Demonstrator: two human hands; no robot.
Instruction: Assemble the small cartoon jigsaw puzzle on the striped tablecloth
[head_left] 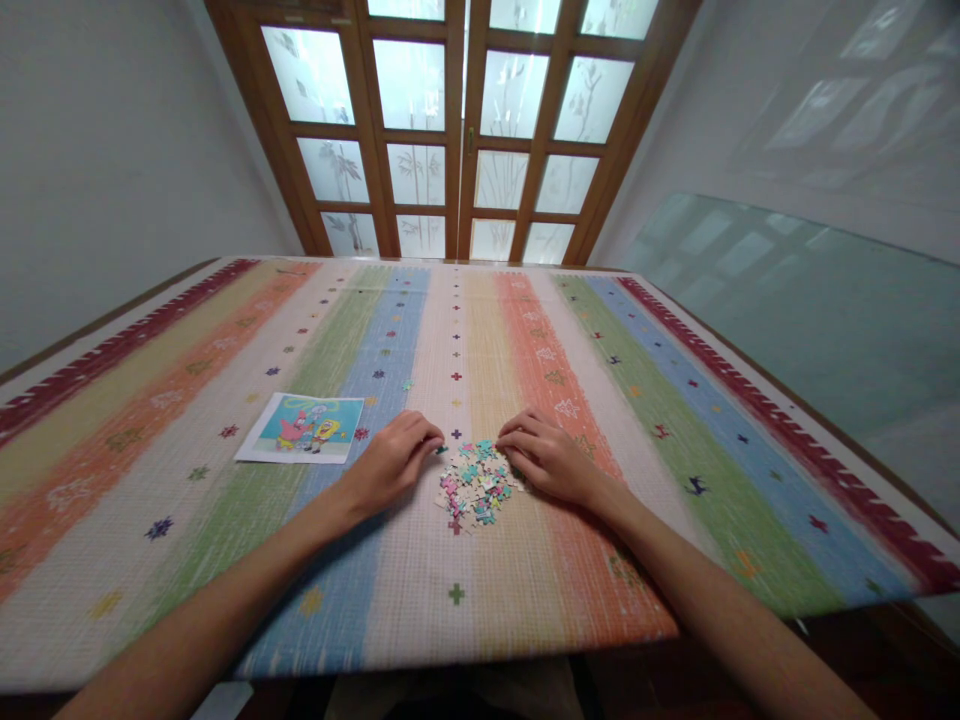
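Resting on the striped woven cloth covering the worktop, both hands flank a small heap of pastel jigsaw pieces. The left hand and right hand curl their fingers loosely at its upper edges; whether either pinches a piece is unclear. A cartoon picture card lies to the left.

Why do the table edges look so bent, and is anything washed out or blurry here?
Head view: a wide lens bows the table and splays the door frame; the frosted door panes glow brightest but keep their pattern; the puzzle pieces between the left hand and right hand are too small to read singly.
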